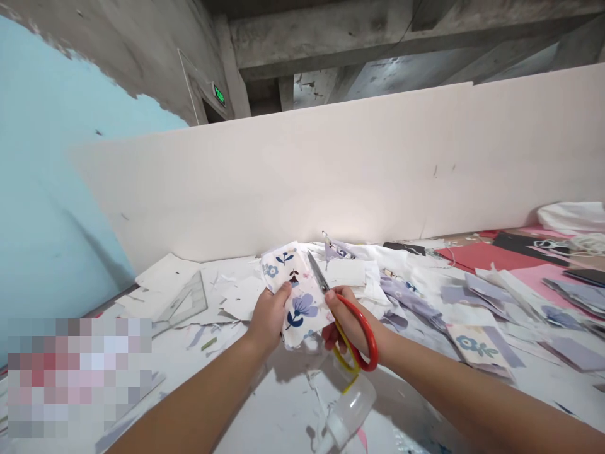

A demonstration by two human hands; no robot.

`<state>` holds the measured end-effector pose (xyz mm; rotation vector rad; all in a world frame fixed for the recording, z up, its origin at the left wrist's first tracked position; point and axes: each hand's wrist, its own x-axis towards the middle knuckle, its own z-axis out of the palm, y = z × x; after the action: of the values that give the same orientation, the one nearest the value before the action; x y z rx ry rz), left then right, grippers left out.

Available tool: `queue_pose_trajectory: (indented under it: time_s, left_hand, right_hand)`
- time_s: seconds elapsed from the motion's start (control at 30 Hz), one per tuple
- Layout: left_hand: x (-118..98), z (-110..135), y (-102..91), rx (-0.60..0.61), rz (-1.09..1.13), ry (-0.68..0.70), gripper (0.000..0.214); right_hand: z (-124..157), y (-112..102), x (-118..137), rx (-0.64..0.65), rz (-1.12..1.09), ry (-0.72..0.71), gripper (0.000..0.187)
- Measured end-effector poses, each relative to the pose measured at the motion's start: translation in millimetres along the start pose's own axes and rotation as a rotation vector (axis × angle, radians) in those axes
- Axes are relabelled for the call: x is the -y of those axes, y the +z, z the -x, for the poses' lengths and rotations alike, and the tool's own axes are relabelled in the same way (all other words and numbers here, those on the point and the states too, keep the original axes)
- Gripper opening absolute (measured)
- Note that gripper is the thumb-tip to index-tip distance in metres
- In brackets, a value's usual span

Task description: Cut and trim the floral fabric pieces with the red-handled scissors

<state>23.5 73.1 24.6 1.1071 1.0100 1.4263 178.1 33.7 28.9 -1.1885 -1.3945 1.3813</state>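
One floral piece (302,307) lies pinched between the left fingers (283,296), right fingers (333,299) clasping scissors (324,287).

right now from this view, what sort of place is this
Likely a craft or cutting workspace in a bare, perhaps unfinished building: scissors in the right hand, a triangular ruler among scattered scraps, and raw concrete beams overhead.

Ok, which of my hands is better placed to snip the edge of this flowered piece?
Probably your right hand: it holds the red and yellow scissors, with the blades near the piece's right edge. Your left hand grips the flowered piece, so it seems better suited to steadying it.
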Motion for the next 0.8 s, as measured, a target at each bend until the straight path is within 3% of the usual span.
queue_pose_trajectory:
  time_s: [0.27,0.5,0.8]
  left_hand:
    - [-3,-2,0.8,0.006,0.038,-0.029,0.037]
    - [2,-6,-1.6,0.005,0.083,-0.069,0.035]
    - [8,-12,-5.0,-0.017,0.134,-0.055,0.043]
  right_hand:
    - [1,-2,7,-0.048,-0.075,-0.011,0.039]
    - [-2,-5,6,0.021,-0.182,0.079,0.042]
    - [-7,-14,-10,0.111,0.06,-0.114,0.042]
